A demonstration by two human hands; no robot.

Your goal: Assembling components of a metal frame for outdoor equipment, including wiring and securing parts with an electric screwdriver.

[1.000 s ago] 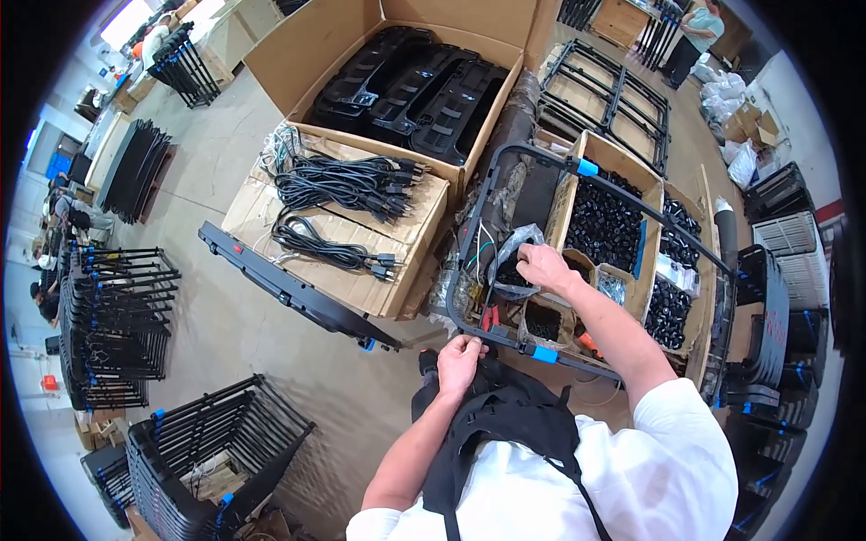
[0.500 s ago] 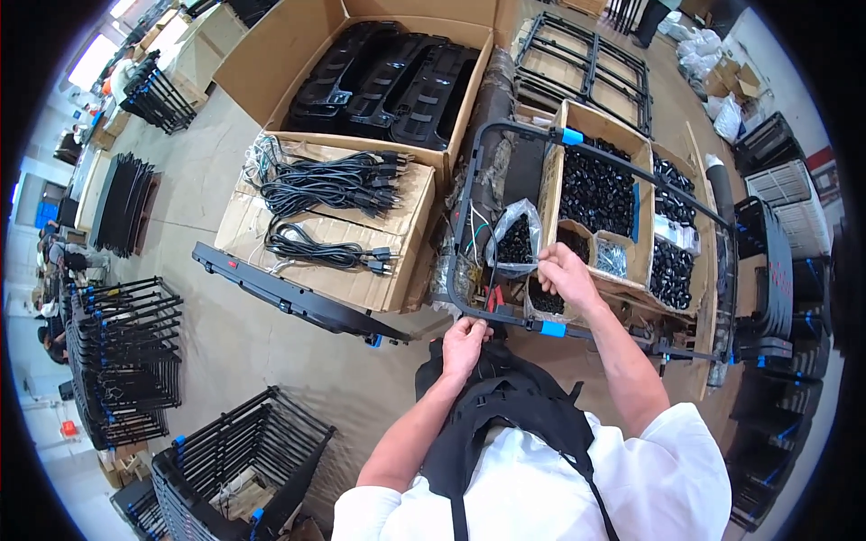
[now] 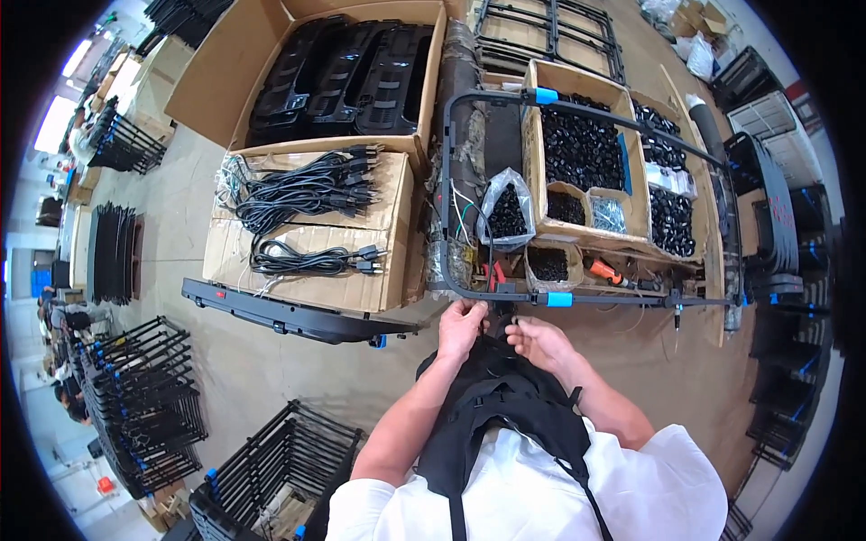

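A black tubular frame [image 3: 622,300] with blue bands lies across the workbench in front of me. Close to its near left corner, my left hand [image 3: 462,328] is closed in a pinch just below the bar. Beside it, my right hand [image 3: 543,344] has its thumb and fingers pressed together near a dark, thin piece; what either hand holds is too small to make out. Green and white wires [image 3: 464,209] show by the frame's left side. Inside the frame's outline sit a clear bag of small black parts [image 3: 509,215] and a small box of dark pieces [image 3: 548,265].
Bundled black power cords [image 3: 302,194] lie on a cardboard box at left, behind a long black panel [image 3: 280,316]. An open carton [image 3: 428,144] holds black mouldings. A divided bin [image 3: 539,194] of black parts and screws, and an orange-handled tool [image 3: 606,270], are at right. Stacked frames [image 3: 271,460] stand lower left.
My right hand has come down from beside the bag of parts to next to my left hand. The left hand stays by the frame's corner. The view has shifted slightly.
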